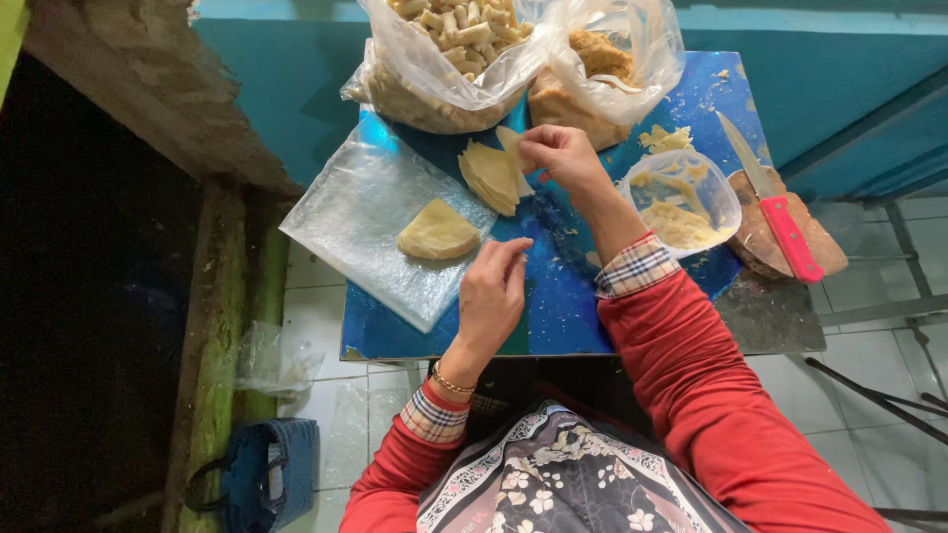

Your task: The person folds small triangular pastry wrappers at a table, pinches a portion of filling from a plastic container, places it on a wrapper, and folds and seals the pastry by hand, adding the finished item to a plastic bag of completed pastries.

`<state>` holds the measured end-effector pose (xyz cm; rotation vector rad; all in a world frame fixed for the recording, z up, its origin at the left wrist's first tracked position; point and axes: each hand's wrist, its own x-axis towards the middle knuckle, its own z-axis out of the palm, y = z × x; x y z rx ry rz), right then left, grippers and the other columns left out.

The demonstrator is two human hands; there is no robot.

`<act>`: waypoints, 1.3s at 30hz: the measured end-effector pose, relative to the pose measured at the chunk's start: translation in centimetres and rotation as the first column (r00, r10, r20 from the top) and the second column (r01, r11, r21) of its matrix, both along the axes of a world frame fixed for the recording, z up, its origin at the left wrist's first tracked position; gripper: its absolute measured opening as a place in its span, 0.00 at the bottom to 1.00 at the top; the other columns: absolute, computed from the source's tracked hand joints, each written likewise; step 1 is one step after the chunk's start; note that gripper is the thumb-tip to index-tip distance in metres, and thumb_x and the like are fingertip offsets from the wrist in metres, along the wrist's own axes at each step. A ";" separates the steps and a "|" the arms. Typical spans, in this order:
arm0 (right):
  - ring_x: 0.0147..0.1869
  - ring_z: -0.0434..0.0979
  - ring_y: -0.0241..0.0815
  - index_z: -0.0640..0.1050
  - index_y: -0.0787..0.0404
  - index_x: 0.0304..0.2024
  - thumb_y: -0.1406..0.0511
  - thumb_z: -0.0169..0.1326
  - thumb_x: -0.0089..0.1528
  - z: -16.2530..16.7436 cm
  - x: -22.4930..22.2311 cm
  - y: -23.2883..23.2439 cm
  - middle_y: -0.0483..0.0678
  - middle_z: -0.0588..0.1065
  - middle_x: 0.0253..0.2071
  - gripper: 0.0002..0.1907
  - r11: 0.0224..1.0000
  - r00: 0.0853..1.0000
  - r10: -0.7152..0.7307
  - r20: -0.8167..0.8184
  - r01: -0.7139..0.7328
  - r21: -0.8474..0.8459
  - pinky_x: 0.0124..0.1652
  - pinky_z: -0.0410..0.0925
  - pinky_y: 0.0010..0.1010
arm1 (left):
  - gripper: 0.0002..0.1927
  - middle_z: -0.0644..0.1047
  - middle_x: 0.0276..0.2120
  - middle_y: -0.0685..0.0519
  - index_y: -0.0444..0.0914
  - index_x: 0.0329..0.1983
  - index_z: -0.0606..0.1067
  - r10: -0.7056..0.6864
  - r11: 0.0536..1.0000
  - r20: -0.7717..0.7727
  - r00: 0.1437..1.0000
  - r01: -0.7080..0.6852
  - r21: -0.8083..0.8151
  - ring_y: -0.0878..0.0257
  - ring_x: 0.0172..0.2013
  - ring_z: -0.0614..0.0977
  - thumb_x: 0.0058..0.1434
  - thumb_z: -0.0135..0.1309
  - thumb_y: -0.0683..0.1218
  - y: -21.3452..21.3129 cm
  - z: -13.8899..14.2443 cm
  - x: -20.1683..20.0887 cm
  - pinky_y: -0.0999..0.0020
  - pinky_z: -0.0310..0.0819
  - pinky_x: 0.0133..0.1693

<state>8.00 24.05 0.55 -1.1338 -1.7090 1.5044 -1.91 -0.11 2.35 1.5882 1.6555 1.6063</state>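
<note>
Two hands: right hand [555, 150] pinches one wrapper off the pastry wrapper stack [491, 176], surface's 12 o'clock; left hand [491, 296] loosely curled, holding nothing.
Handling: thin, limp, tearable; lift by corner.

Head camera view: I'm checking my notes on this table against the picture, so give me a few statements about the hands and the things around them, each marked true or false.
1. The right hand pinches a thin wrapper at the stack of pale wrappers. True.
2. The knife has a blue handle. False: the handle is pink-red, and the knife lies on a wooden board.
3. The left hand holds the knife. False: it hovers over the blue table, fingers pinched together, with nothing visible in them.
4. A folded piece of dough lies on a clear plastic sheet. True.
5. The clear plastic bowl is empty. False: it holds yellowish filling.
</note>
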 end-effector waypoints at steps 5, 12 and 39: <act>0.43 0.78 0.29 0.80 0.60 0.48 0.67 0.58 0.67 2.3 3.0 -4.5 0.40 0.79 0.40 0.08 0.953 0.952 0.214 -0.218 -0.155 0.259 0.44 0.72 0.24 | 0.11 0.78 0.38 0.48 0.38 0.50 0.79 0.068 0.996 0.149 0.986 -0.076 0.047 0.54 0.34 0.81 0.66 0.53 0.36 -0.1 0.2 -0.7 0.64 0.75 0.38; 0.50 0.76 0.48 0.80 0.56 0.44 0.70 0.58 0.55 4.8 10.0 -17.7 0.45 0.78 0.42 0.14 0.342 0.775 -0.085 0.626 -0.568 0.749 0.47 0.68 0.41 | 0.12 0.78 0.48 0.50 0.39 0.47 0.78 -0.023 0.991 -0.389 0.921 0.074 0.115 0.51 0.49 0.77 0.60 0.57 0.39 -2.2 0.1 -0.3 0.58 0.70 0.50; 0.52 0.70 0.51 0.80 0.57 0.35 0.47 0.68 0.49 7.4 17.6 -11.8 0.48 0.74 0.41 0.24 0.627 0.556 -0.300 0.775 -0.498 0.600 0.50 0.61 0.46 | 0.10 0.78 0.43 0.55 0.43 0.45 0.79 -0.042 0.997 -0.592 0.805 0.073 0.028 0.57 0.44 0.78 0.59 0.61 0.43 -4.3 0.1 0.5 0.55 0.61 0.50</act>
